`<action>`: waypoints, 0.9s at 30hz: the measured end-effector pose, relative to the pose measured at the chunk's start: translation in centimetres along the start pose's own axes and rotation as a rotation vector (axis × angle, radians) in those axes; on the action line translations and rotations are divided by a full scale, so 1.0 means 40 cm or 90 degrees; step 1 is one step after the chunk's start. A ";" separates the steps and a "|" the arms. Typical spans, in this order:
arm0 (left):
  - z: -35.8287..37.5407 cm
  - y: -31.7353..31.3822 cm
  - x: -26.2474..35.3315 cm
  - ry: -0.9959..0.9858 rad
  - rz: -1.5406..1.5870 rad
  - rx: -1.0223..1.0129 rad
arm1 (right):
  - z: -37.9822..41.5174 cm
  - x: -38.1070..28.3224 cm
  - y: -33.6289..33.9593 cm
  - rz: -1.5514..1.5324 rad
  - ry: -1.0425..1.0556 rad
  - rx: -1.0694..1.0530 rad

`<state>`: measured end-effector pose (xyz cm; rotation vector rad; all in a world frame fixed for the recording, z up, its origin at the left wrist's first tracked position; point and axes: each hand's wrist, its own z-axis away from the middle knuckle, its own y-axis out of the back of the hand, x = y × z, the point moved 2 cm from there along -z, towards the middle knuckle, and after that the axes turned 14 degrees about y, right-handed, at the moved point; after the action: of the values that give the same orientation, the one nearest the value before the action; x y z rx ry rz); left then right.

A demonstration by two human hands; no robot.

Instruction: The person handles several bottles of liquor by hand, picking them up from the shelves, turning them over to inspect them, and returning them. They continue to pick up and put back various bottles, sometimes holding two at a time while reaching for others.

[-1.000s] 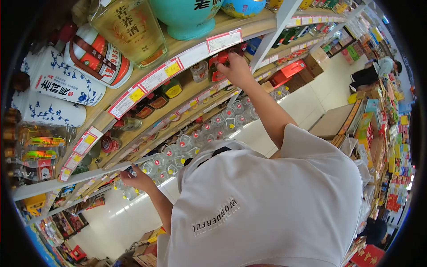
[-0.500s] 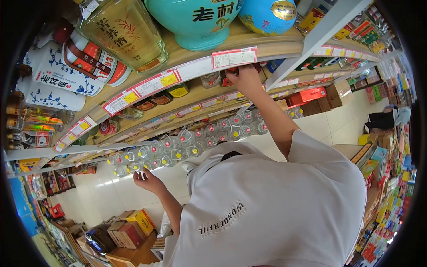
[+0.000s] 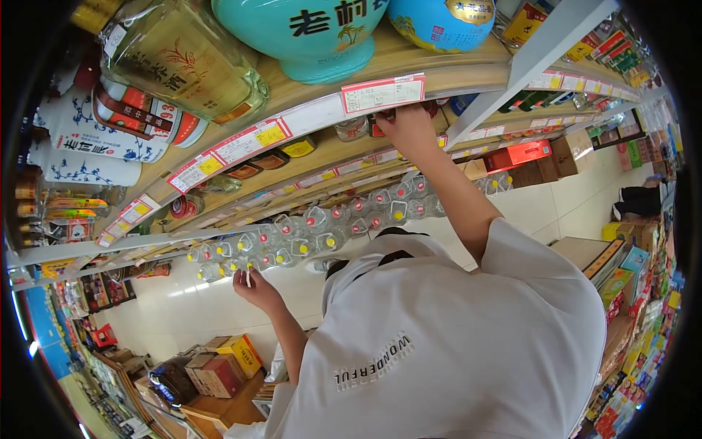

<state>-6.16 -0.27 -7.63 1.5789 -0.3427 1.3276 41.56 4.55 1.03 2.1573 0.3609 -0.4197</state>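
My right hand (image 3: 411,133) reaches into the shelf below the top board. Its fingers are curled and partly hidden behind the price label (image 3: 383,95), at small dark and red items I cannot make out. Beside it on that shelf stands a clear glass jar (image 3: 352,129). My left hand (image 3: 257,290) hangs low over the floor with loosely bent fingers apart; a narrow pale patch shows between them. It overlaps clear jugs with red and yellow caps (image 3: 303,247) in the view but does not visibly grip one.
Above stand a turquoise jar (image 3: 307,36), a blue jar (image 3: 441,25) and a glass liquor bottle (image 3: 186,69). White patterned bottles (image 3: 95,139) lie at left. A grey shelf post (image 3: 537,51) rises at right. Cartons (image 3: 219,373) stack behind my left side.
The view has shifted slightly. My left hand has moved a little to the right and up in view, and its fingers have parted slightly. My right hand stays at the same shelf spot.
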 end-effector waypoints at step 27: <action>0.060 0.000 0.014 0.013 0.076 -0.177 | -0.102 -0.306 -0.284 0.049 0.146 -0.003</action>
<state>-4.57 -2.02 -6.87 1.3281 -0.5907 1.3227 26.64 13.08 0.29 2.2125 0.4044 -0.1283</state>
